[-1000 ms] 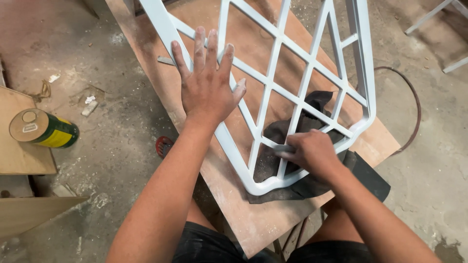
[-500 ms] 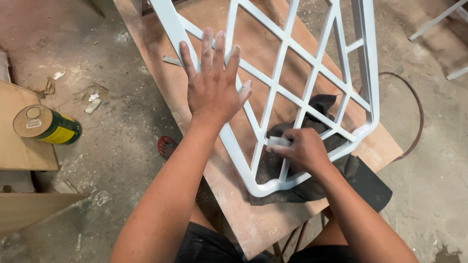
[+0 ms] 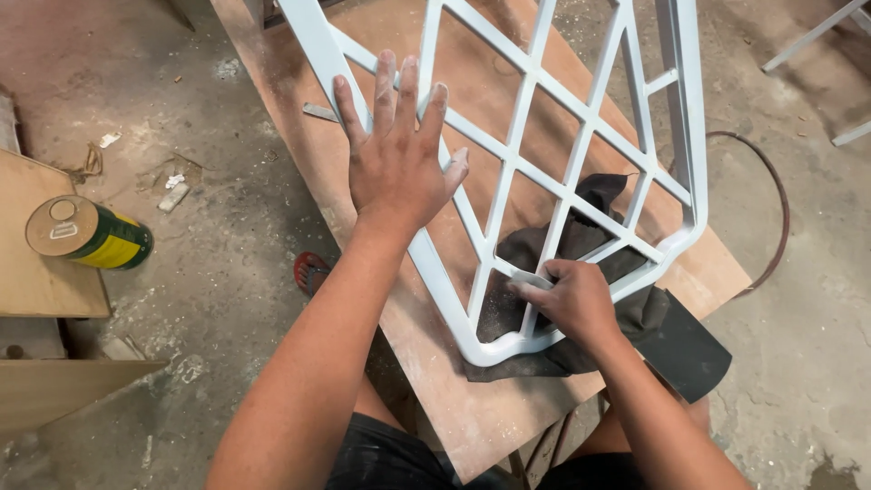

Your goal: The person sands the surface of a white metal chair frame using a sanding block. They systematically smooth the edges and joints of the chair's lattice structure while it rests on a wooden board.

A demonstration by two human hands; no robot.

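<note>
A white-painted metal lattice frame (image 3: 594,118) with crossing diagonal bars lies on a brown wooden board (image 3: 472,399). My left hand (image 3: 397,154) rests flat on the frame's left rail, fingers spread. My right hand (image 3: 570,299) pinches a small folded pale piece of sandpaper (image 3: 531,281) against a thin bar near the frame's rounded lower corner. A dark cloth (image 3: 581,236) lies under that corner of the frame.
A green and yellow tin can (image 3: 86,234) lies on its side on a plywood piece (image 3: 36,272) at the left. A dark sheet (image 3: 689,349) lies beside the cloth. Dusty concrete floor surrounds the board; a rusty wire hoop (image 3: 771,218) sits at the right.
My right hand has shifted slightly left along the thin bar with the sandpaper. My left hand stays flat on the frame.
</note>
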